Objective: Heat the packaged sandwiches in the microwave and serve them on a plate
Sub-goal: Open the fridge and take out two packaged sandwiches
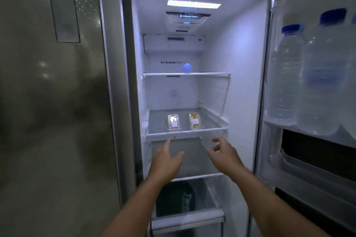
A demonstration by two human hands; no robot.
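Two clear-wrapped sandwiches lie side by side on a glass shelf [154, 121] inside the open fridge: the left sandwich pack [173, 122] and the right sandwich pack [195, 120], each with a white label. My left hand [168, 159] reaches up just below the shelf's front edge, fingers extended, holding nothing. My right hand [223, 153] hovers beside it, below and right of the right pack, fingers loosely bent and empty. Neither hand touches a pack.
The fridge door [308, 159] stands open on the right, its rack holding several water bottles [285, 75] with blue caps. A closed steel door [54, 102] fills the left. An upper shelf [185, 74] is bare. A drawer [185, 200] below holds something dark.
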